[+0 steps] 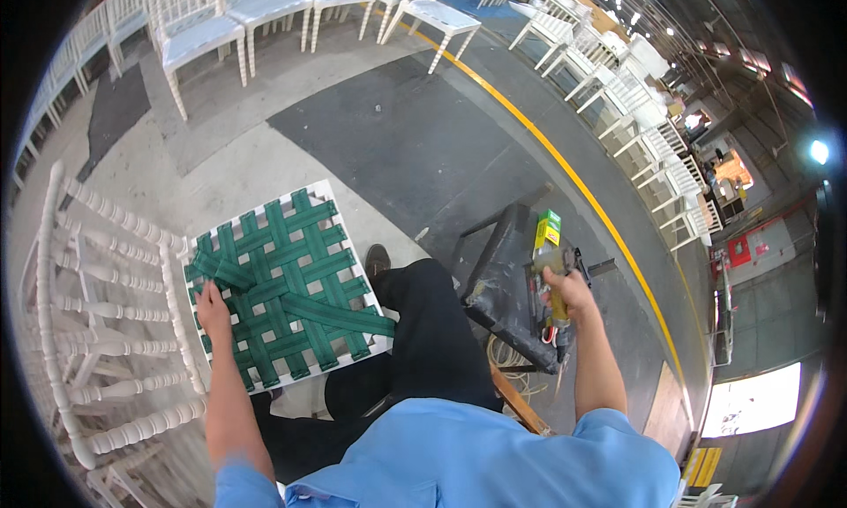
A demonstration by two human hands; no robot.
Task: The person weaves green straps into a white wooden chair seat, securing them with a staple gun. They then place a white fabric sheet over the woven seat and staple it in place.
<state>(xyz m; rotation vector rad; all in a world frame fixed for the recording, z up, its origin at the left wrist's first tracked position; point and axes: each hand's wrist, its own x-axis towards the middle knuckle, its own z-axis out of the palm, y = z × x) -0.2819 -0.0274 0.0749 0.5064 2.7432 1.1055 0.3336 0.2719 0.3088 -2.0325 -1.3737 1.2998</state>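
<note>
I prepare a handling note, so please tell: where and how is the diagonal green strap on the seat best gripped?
Probably pinch the strap by its right end, coming from the right: it lies over the weave, and that end reaches the white seat rim, away from the left hand.

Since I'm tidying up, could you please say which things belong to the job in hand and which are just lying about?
Job in hand:
white chair
green webbing
handheld tool
probably the black stand
possibly the green-and-yellow box

Apparently just lying about:
background white chairs
tan floor panel
</note>
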